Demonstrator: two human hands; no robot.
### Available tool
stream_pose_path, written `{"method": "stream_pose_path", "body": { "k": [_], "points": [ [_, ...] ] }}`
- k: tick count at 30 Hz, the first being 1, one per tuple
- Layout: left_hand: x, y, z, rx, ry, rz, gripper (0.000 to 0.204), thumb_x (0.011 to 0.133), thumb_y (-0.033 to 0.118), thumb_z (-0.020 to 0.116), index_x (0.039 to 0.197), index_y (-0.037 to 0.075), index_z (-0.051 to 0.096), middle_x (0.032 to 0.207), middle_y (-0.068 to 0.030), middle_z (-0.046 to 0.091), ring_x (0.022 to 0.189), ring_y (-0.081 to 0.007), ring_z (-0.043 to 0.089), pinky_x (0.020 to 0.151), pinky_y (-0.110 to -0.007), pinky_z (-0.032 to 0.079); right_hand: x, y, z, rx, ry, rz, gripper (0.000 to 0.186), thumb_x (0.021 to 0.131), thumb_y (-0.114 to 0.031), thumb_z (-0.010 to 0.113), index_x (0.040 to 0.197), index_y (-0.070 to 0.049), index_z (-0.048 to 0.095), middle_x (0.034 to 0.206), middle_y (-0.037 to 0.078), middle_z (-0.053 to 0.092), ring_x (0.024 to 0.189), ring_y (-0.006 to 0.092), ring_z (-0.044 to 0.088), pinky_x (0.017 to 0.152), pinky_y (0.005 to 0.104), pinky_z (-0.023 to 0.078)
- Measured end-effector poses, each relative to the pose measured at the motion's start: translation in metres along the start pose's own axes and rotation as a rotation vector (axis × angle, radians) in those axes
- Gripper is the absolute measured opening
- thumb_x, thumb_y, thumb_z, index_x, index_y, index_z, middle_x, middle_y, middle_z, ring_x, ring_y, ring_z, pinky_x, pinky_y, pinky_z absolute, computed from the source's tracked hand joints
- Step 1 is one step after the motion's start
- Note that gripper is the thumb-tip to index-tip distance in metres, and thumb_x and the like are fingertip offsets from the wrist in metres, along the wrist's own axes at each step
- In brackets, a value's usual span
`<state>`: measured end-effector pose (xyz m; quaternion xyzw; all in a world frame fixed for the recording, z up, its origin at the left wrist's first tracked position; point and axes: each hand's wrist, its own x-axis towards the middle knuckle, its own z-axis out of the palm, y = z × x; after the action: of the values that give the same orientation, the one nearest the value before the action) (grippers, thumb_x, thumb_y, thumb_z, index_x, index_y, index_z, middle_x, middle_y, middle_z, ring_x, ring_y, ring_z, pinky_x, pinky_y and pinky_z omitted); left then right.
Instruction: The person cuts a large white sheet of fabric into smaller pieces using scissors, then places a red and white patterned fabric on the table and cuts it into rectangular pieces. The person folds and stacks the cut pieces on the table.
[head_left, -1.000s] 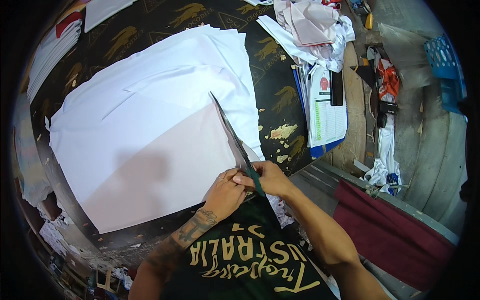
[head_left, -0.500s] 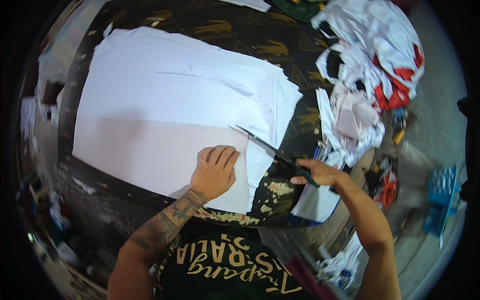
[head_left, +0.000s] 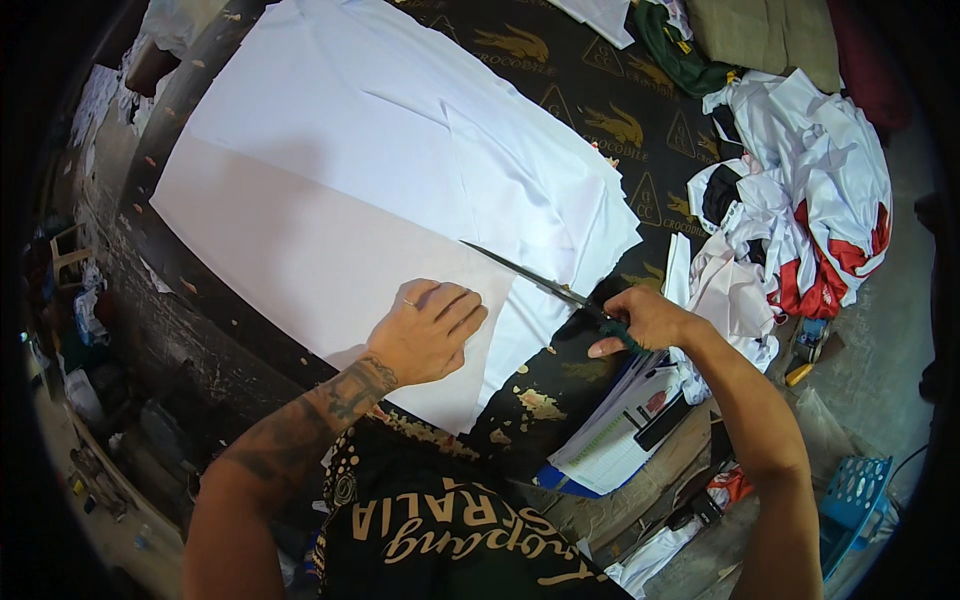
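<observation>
A large stack of white fabric (head_left: 350,60) lies on the dark printed table, with creases toward its right side. Over its near part rests a flat off-white panel (head_left: 270,230), straight-edged. My left hand (head_left: 430,330) lies on that panel near its right end, fingers slightly bent and a ring on one. My right hand (head_left: 645,322) grips scissors (head_left: 530,278) by their dark handles. Their blades point left along the panel's far edge, close to its corner, over the white fabric. Whether the blades are between fabric layers cannot be made out.
Crumpled white and red cloth (head_left: 800,190) is heaped to the right, beside folded beige fabric (head_left: 765,40). Near my right forearm are papers in a blue folder (head_left: 620,430) and a dark phone-like object (head_left: 662,420). A blue plastic basket (head_left: 855,500) stands at the far right.
The view has turned, so the fabric and table appear tilted clockwise. The scissors now lie more nearly along the panel's far edge. My left hand stays on the panel.
</observation>
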<state>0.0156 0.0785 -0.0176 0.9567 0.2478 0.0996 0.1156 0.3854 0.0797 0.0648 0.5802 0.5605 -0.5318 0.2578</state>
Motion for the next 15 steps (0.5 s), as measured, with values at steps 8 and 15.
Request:
{"method": "stream_pose_path", "body": {
  "k": [8, 15],
  "points": [
    [-0.004, -0.002, 0.001, -0.076, 0.046, -0.003, 0.052, 0.084, 0.031, 0.068, 0.131, 0.01, 0.067, 0.137, -0.004, 0.061, 0.129, -0.0231, 0.054, 0.11, -0.05, 0.041, 0.019, -0.049, -0.01, 0.008, 0.014, 0.034, 0.08, 0.07, -0.074, 0.091, 0.082, 0.001, 0.069, 0.076, 0.016, 0.066, 0.074, 0.0292, 0.065, 0.072, 0.0413, 0.051],
    [-0.008, -0.005, 0.002, -0.086, 0.075, 0.002, 0.055, 0.086, 0.033, 0.068, 0.135, 0.009, 0.065, 0.138, -0.0057, 0.061, 0.132, -0.0244, 0.053, 0.112, -0.048, 0.041, 0.042, -0.092, -0.025, -0.103, 0.047, -0.056, 0.078, 0.073, -0.073, 0.09, 0.079, 0.001, 0.066, 0.071, 0.011, 0.061, 0.07, 0.0276, 0.06, 0.068, 0.0432, 0.049]
  ]
}}
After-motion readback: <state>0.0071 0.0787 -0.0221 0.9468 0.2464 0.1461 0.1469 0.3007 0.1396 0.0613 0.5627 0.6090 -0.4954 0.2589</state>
